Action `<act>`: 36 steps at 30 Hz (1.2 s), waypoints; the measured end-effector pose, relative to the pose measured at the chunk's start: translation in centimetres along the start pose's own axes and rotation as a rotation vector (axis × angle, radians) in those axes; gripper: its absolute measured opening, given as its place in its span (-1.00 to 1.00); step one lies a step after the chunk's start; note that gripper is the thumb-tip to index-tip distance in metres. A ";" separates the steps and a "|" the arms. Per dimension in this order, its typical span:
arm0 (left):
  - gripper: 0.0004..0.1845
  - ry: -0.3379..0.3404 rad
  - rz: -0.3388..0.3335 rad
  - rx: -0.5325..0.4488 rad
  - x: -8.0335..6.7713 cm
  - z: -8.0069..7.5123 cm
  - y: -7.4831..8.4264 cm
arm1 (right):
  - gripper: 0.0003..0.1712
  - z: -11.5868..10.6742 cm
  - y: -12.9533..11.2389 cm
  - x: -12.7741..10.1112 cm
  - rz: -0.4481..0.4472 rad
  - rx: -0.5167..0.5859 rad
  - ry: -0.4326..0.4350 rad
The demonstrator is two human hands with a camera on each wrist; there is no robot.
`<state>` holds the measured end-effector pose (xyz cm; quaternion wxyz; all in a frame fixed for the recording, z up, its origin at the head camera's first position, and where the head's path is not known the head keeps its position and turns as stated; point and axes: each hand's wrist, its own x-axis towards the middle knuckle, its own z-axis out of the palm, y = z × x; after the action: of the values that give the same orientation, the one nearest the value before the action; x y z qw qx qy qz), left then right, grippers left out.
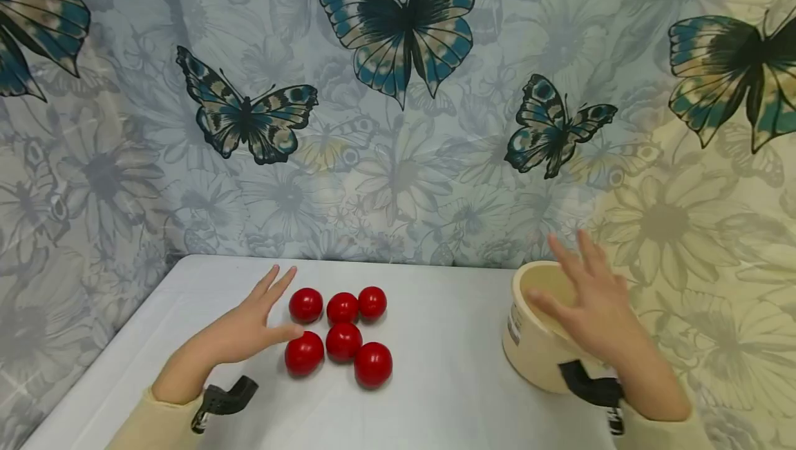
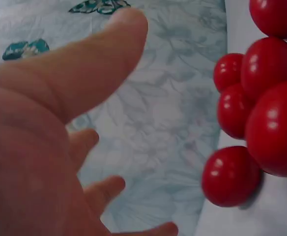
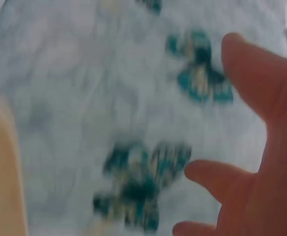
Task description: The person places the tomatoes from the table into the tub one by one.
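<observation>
Several shiny red balls [image 1: 343, 342] lie grouped on the white table, left of its middle. Just left of them hovers my left hand [image 1: 245, 329], fingers spread, its thumb close to the nearest left ball [image 1: 304, 354]; whether they touch I cannot tell. In the left wrist view the balls [image 2: 281, 129] appear at the right, apart from the hand [image 2: 30, 147]. A cream round tub [image 1: 528, 357] with a label stands at the table's right. My right hand [image 1: 597, 305] is over the tub's right side, fingers spread and holding nothing. The tub's wall [image 3: 3, 172] shows blurred in the right wrist view.
The white table [image 1: 448, 339] stretches between the balls and the tub. Behind it hangs a flowered cloth [image 1: 398, 180] with printed butterflies [image 1: 407, 28]. Black straps [image 1: 230, 398] are on both wrists.
</observation>
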<state>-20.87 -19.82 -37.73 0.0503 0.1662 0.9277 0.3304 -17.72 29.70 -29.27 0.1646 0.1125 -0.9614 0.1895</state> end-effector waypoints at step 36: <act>-0.50 0.166 0.109 -0.286 -0.7 9.0 -6.5 | 0.01 6.7 11.4 -2.5 0.192 1.073 -0.255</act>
<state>-20.16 -19.45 -48.78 -0.0211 0.1794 0.8618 0.4740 -20.43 37.66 -39.79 -0.0512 0.1147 -0.7485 0.6512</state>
